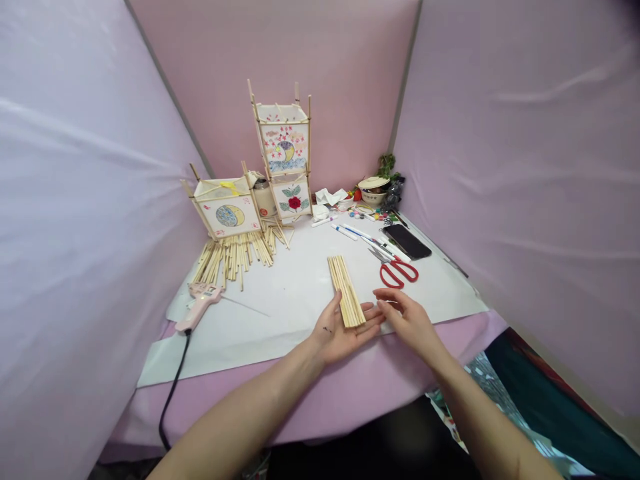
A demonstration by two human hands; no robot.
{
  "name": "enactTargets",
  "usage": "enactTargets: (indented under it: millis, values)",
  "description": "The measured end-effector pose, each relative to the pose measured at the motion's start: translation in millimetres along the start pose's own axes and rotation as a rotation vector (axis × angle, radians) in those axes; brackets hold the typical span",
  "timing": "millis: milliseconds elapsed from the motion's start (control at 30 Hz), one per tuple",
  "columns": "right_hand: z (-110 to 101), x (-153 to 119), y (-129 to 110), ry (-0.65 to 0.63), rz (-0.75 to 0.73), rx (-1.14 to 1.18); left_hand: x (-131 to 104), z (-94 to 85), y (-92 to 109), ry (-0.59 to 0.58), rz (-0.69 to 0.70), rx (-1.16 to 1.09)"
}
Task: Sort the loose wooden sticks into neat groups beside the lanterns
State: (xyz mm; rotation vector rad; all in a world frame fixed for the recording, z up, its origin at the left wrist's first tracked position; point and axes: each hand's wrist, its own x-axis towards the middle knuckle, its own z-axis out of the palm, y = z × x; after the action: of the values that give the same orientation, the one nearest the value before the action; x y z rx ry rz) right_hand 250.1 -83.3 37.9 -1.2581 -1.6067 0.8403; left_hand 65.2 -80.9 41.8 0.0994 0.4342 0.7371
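Note:
A flat panel of pale wooden sticks (346, 290), laid side by side, rests on my left hand (345, 333). That palm faces up, its thumb over the panel's left edge and its fingers beneath. My right hand (404, 317) is just to the right, fingers slightly bent and apart, near the left fingertips and holding nothing. Red-handled scissors (399, 272) lie beyond my right hand. A pink glue gun (199, 310) lies at the left of the table, with a loose pile of sticks (233, 257) behind it.
Decorated paper lanterns with stick frames stand at the back: one with a moon (227, 215), and a taller stack (286, 147). A black phone (407, 241), pens (345, 232) and a lidded bowl (374, 191) are at the back right. The glue gun's cord (175, 387) hangs over the front edge.

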Motion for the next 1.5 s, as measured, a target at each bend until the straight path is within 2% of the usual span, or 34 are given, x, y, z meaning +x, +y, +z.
enactTargets:
  millis: [133,267,433,600,767,933,1133,1333,1433,1500]
  values:
    - [18,-29,-10,0.093,-0.28,-0.174,1,-2.9,1,-0.125,-0.006,0.011]
    - [39,-42,-16,0.105,-0.367,-0.224,1,-4.6,0,-0.146,0.008,0.028]
    - [53,-39,-15,0.131,-0.302,-0.28,1,-4.6,-1,-0.109,0.019,0.107]
    - [61,-34,-21,0.15,-0.165,-0.315,1,-5.1,0,-0.082,0.035,0.153]
    - [69,-30,-33,0.107,-0.123,-0.402,1,-7.8,0,-0.012,0.036,0.211]
    - [72,-26,-33,0.106,-0.127,-0.481,2,-8.0,0,-0.055,0.043,0.33]
    - [68,-22,-31,0.085,-0.019,-0.455,-3,-3.7,4,-0.131,-0.006,0.416]
    - [62,-13,-28,0.016,0.08,-0.365,-16,-6.1,23,-0.036,-0.109,0.673]
    - [62,-8,-23,0.007,0.066,-0.367,-23,-5.6,35,0.02,-0.086,0.907]
    - [63,-7,-21,-0.002,0.029,-0.411,-25,-5.4,42,0.132,-0.028,1.124]
